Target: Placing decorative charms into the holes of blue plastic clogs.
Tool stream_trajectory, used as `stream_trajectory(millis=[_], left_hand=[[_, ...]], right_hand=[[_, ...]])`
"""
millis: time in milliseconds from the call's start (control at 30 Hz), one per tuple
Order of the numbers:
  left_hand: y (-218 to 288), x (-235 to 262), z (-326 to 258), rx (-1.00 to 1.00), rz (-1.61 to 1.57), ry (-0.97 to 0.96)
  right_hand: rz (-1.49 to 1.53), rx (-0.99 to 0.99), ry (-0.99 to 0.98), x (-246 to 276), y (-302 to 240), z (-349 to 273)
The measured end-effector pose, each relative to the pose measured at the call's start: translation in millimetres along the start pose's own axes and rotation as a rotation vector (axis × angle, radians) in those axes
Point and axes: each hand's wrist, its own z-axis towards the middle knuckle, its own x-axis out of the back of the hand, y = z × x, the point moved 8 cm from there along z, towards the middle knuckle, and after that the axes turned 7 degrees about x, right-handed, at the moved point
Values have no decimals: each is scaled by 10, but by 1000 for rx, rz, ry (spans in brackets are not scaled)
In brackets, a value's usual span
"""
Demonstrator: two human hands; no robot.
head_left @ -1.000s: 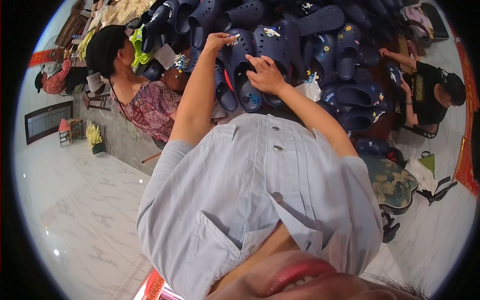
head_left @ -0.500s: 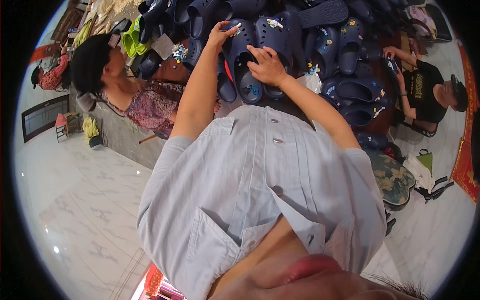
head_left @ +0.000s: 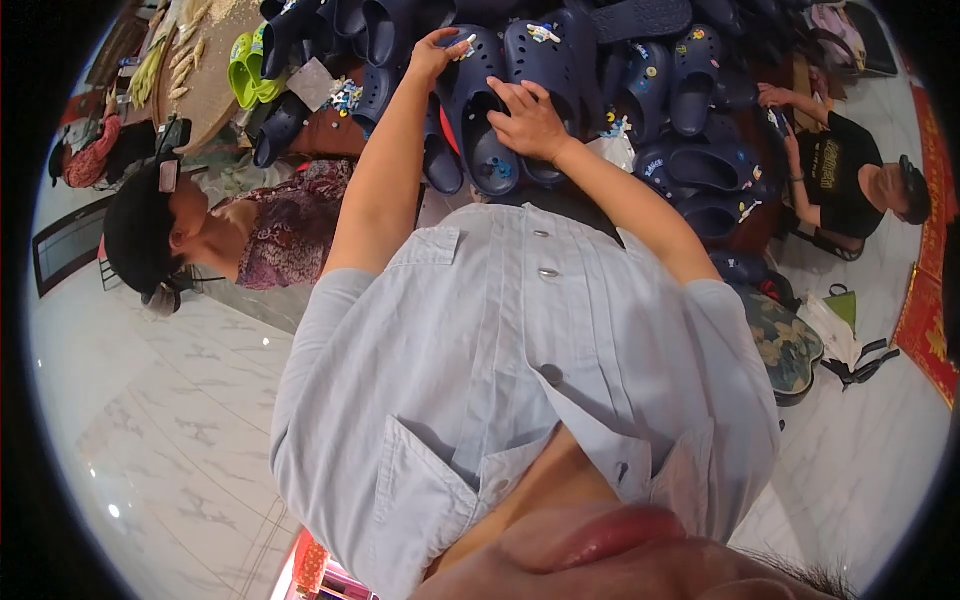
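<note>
A navy clog (head_left: 481, 66) with a row of vent holes lies before me, toe away. At its toe my left hand (head_left: 434, 56) pinches a small white charm (head_left: 468, 47), the fingers closed. My right hand (head_left: 528, 120) grips the rim of the same clog's foot opening, with fingers bent and partly spread; some fingertips are hidden. A blue charm (head_left: 497, 168) shows at the clog's heel. Beside it, on the right, stands another navy clog (head_left: 543, 62) with a white and yellow charm (head_left: 543, 33) on its toe.
Many more navy clogs (head_left: 695, 85) crowd the table. Bright green clogs (head_left: 243, 75) and a pile of charms (head_left: 345, 95) lie at left. A person in a cap and patterned top (head_left: 290, 225) sits at left; another in black (head_left: 840, 180) handles a clog at right.
The person at left has leaned back and away from the table. My hands stay on the same clog with little movement. The whole view has shifted slightly.
</note>
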Motion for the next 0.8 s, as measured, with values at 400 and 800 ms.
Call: stream_trajectory(millis=[400,800], left_hand=[[10,-7,-10,23,-20,33],[-20,-54,-12,42,-95,29]], right_hand=[[-38,5,6,-47,-3,8],[-63,-39,-66,-42,-19,2]])
